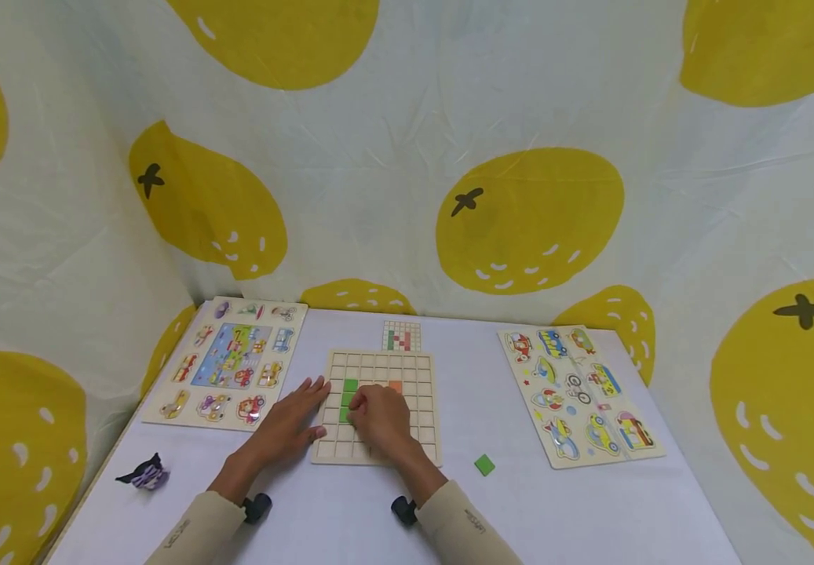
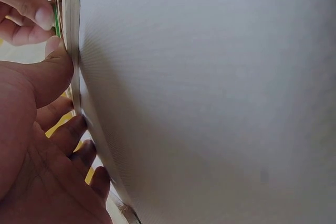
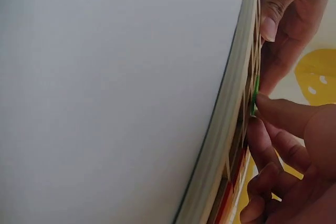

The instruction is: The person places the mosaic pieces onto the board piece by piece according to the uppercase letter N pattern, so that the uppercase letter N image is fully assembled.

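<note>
A wooden grid board (image 1: 421, 455) lies in the middle of the table. My left hand (image 1: 286, 424) rests against its left edge, fingers extended and thumb on the rim. Over the grid, my right hand (image 1: 381, 420) pinches a green square tile (image 3: 255, 95) between thumb and fingers, at the board's surface. Green tiles (image 1: 350, 385) stand in a column on the left part of the grid. An orange tile (image 1: 396, 386) shows just beyond the right hand, which hides several cells. In the right wrist view, a red tile (image 3: 226, 203) sits in the board.
Behind the board lies a small pattern card (image 1: 402, 336). A loose green tile (image 1: 484, 464) is at the right front. Picture puzzle boards stand left (image 1: 195, 400) and right (image 1: 555, 455). A dark and purple cloth item (image 1: 145, 474) lies at the left front.
</note>
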Tool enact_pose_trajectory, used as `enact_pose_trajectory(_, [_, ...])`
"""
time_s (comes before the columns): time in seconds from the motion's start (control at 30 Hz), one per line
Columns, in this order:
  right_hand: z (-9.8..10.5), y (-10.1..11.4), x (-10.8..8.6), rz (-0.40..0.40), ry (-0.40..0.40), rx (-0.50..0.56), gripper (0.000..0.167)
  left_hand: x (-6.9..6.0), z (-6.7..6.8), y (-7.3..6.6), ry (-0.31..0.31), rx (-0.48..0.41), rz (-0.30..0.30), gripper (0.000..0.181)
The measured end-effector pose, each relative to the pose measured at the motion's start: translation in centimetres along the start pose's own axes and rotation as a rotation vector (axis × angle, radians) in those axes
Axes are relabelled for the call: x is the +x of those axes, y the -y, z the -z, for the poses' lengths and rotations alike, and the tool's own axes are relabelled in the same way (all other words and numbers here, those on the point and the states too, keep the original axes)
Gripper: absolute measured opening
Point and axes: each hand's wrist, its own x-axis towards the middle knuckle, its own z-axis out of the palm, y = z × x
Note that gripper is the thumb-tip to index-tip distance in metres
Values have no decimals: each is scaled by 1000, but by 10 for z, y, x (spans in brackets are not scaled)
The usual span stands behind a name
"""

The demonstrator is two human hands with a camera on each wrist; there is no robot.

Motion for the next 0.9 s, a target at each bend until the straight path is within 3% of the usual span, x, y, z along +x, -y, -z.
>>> enact_pose_trajectory(0.3, [24,-5,-23,-38,25,122,15,0,0,-1,11,12,12,84])
enact_pose_trajectory(0.53, [47,-19,-47,-67,-55,98,18,0,1,-3,12,14,17,84])
enact_pose_trajectory(0.9, [90,-64,-91,-258,-155,11,25,-1,0,-4,13,21,26,85])
